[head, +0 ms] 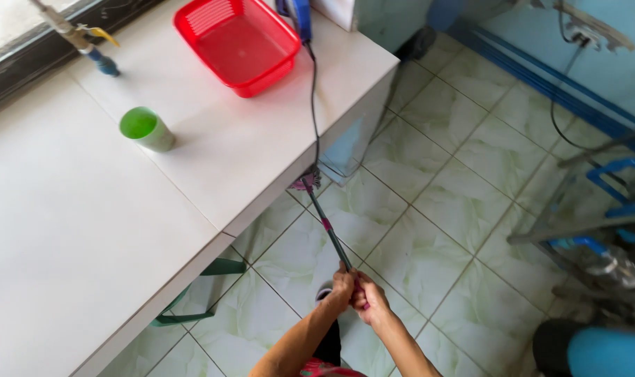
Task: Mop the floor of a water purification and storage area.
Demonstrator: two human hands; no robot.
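Note:
Both of my hands grip the near end of a long thin stick, a broom or mop handle (pixel 329 232), dark with pink bands. My left hand (pixel 342 287) sits just ahead of my right hand (pixel 370 300). The handle slants away over the pale green floor tiles (pixel 429 230). Its bristly pink and grey head (pixel 305 183) lies on the floor right under the edge of the white counter (pixel 213 174), partly hidden by it.
On the counter stand a green cup (pixel 147 129) and a red plastic basket (pixel 237 43). A black cable (pixel 314 105) hangs over the counter edge. A tap (pixel 87 42) sits at the back left. A metal rack with blue parts (pixel 604 216) stands on the right.

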